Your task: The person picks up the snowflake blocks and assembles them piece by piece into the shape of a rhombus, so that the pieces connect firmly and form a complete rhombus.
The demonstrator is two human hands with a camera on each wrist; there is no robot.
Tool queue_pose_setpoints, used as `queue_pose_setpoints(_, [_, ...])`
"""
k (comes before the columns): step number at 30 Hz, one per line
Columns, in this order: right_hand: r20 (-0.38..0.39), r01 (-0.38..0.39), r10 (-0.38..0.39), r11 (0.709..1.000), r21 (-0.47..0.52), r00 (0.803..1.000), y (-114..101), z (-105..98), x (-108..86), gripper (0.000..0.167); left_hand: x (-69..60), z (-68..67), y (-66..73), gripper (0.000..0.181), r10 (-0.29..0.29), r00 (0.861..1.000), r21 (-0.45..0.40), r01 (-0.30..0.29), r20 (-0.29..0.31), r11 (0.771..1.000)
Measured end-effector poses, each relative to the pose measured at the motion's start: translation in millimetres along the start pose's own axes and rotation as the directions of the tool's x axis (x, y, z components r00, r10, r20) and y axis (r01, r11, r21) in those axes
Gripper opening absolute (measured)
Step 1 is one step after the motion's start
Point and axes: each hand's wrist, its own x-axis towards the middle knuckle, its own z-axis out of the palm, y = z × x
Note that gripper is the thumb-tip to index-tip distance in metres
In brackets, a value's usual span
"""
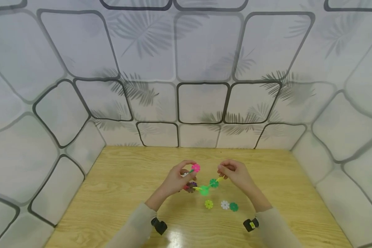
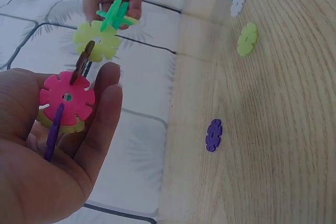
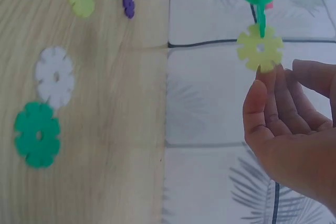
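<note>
A chain of slotted interlocking plastic discs spans both hands above the table. My left hand (image 1: pixel 176 177) holds its left end, the fingers curled about several joined pieces. Among these are a pink disc (image 2: pixel 67 98), a purple disc (image 2: pixel 53 132) and a brown disc (image 2: pixel 82 62). One more pink disc (image 1: pixel 196 167) shows at the left fingertips in the head view. Further along come a bright green disc (image 1: pixel 204 190) and a darker green disc (image 1: pixel 214 183). At the right end, my right hand (image 3: pixel 294 111) holds the edge of a yellow disc (image 3: pixel 260 48) with its fingertips.
Loose discs lie on the wooden table (image 1: pixel 111 193): a yellow-green disc (image 1: pixel 208 204), a white disc (image 1: pixel 225 205), a green disc (image 1: pixel 234 206) and a purple disc (image 2: pixel 213 135). The white and green discs touch or overlap. Patterned cloth walls (image 1: pixel 201 103) surround the table's back and sides.
</note>
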Motion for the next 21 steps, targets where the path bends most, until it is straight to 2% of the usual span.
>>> queue_pose_setpoints(10, [0.011, -0.039, 0.039, 0.996, -0.078, 0.999, 17.2, -22.3, -25.5, 0.025, 1.6, -6.2, -2.9, 0.042, 0.012, 0.999, 0.03, -0.011, -0.03, 0.999])
queue_pose_setpoints(15, [0.053, -0.059, 0.064, 0.994, -0.09, 0.997, 34.2, -29.0, -37.8, 0.029, 1.8, -10.1, -1.4, 0.041, -0.002, 0.997, 0.027, 0.004, -0.071, 1.0])
queue_pose_setpoints(21, [0.113, -0.049, 0.072, 0.98, -0.194, 0.991, 58.7, -32.9, -48.7, 0.031, 1.0, -14.2, 0.3, 0.042, -0.003, 0.995, 0.038, 0.007, -0.104, 0.999])
